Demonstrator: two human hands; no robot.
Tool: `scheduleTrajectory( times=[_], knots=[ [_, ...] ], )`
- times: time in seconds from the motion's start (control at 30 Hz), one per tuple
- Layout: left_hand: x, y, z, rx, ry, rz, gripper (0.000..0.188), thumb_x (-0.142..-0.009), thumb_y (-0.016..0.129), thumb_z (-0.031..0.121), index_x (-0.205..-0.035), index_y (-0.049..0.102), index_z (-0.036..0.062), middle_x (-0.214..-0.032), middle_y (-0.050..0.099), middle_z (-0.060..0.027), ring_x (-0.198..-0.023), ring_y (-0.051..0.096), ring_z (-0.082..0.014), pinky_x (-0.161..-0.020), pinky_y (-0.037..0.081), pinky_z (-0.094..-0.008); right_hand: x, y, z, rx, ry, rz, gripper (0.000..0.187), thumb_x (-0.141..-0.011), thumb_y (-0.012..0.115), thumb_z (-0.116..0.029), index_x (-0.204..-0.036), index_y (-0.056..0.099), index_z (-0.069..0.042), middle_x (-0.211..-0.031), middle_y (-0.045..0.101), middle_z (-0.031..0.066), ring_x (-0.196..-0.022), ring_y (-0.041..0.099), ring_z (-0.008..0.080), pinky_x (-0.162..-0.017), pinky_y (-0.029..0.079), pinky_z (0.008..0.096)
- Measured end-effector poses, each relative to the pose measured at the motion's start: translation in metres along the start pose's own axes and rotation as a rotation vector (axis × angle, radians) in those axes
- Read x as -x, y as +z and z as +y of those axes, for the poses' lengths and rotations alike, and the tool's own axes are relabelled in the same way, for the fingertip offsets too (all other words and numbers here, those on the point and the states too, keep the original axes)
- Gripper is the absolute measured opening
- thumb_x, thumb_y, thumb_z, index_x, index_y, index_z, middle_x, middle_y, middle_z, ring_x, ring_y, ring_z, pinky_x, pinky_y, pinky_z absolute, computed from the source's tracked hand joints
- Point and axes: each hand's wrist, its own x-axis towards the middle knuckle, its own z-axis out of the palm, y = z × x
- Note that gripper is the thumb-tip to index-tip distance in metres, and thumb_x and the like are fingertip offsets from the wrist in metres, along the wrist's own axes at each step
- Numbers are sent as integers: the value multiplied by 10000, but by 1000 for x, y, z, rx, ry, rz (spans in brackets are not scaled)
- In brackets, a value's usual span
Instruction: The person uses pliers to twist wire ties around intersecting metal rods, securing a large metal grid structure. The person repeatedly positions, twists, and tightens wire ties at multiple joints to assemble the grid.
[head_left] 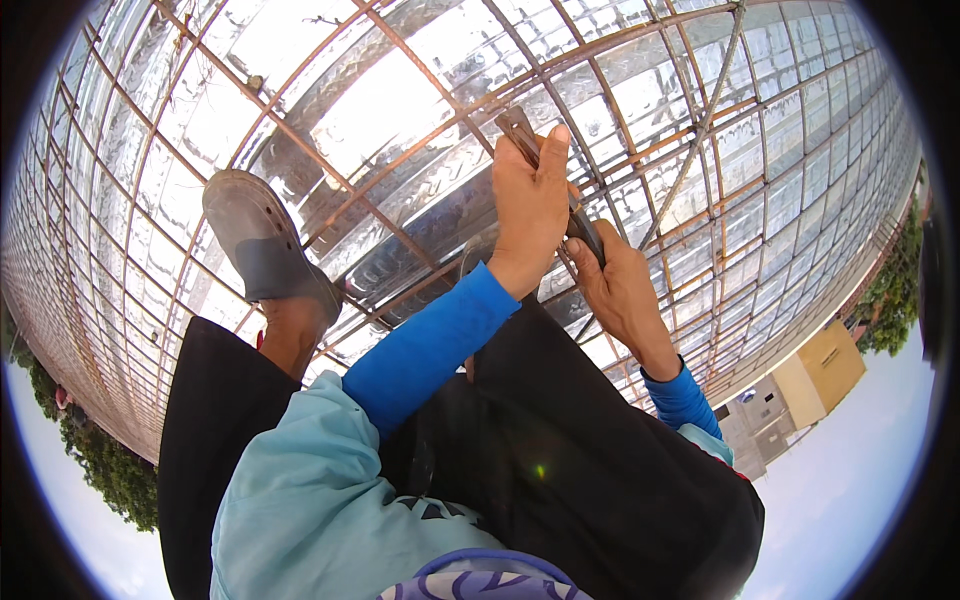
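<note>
Two bare hands on what looks like one dark metal tool (583, 230), held near the middle of the scene, close over the rusty steel mesh (467, 110). Left hand (530, 215) on the farther part, fingers curled round the tool, thumb raised; right hand (622, 290) nearer and to the right, fingers and thumb clenched about the dark handle. Impossible to tell a firm bite on a bar from a mere lying across one (too much hidden behind the left hand). Seems to be close work among the bars, so best to seat the tool squarely before adding force, guiding with the left and supplying effort smoothly from the right. Keep the left fingertips out of any pinch point between metal and bar, with both wrists straight. Brace the forearms against the black trousers (600, 440) for steadiness, and keep the blue sleeve (430, 345) clear of rough bars. Mind the footing too: on the left, a dark clog (255, 220) over open mesh, safer across bars than over a gap. Beware of glare off the shiny sheeting (375, 130) beneath, and never loosen both grips together above the openings.
</note>
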Motion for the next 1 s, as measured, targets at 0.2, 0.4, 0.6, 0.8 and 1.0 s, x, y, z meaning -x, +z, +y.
scheduleTrajectory(
  times=[0.2, 0.4, 0.6, 0.8, 1.0],
  knots=[
    [-8, -36, 27, 147, -312, -254, 474, -1069, 609, 483, -1135, 644, 15, -965, 747, -140, -814, 730, -223, -796, 598, -390, -7, -14, 17, -1294, 370, -618, 544, -1143, 414, -499, -993, 615, -17, -534, 447, -30, -359, 380, 62, -336, 292, 217],
    [-1, -22, -1, 387, -203, -232, 371, -1097, 581, 410, -1110, 619, 41, -919, 685, -70, -837, 733, -206, -752, 628, -374, -9, 18, 36, -1504, 296, -775, 511, -1162, 349, -457, -1040, 596, -27, -512, 426, -20, -341, 360, 75, -319, 297, 232],
    [4, 14, -1, 318, -132, 30, 261, -1124, 494, 301, -979, 495, 84, -797, 517, -14, -628, 521, -129, -569, 499, -320, 6, -3, 1, -682, 90, -133, 384, -1145, 369, -300, -1300, 556, -2, -765, 621, 60, -521, 552, 100, -492, 431, 223],
    [-1, 14, -12, 174, -98, 76, 218, -1116, 483, 240, -979, 474, 71, -763, 505, -26, -617, 521, -129, -555, 476, -320, 17, -20, -7, -270, -135, -177, 705, -898, 602, -154, -1539, 395, 53, -1121, 672, 241, -1049, 676, 320, -904, 538, 451],
    [1, 19, 0, 251, -144, 76, 255, -1089, 529, 269, -969, 542, 44, -804, 580, -57, -715, 608, -160, -597, 482, -341, 12, 29, -8, 96, -200, 289, 471, -964, 708, -189, -1292, 501, 78, -974, 695, 286, -839, 701, 459, -756, 537, 499]
  ],
)
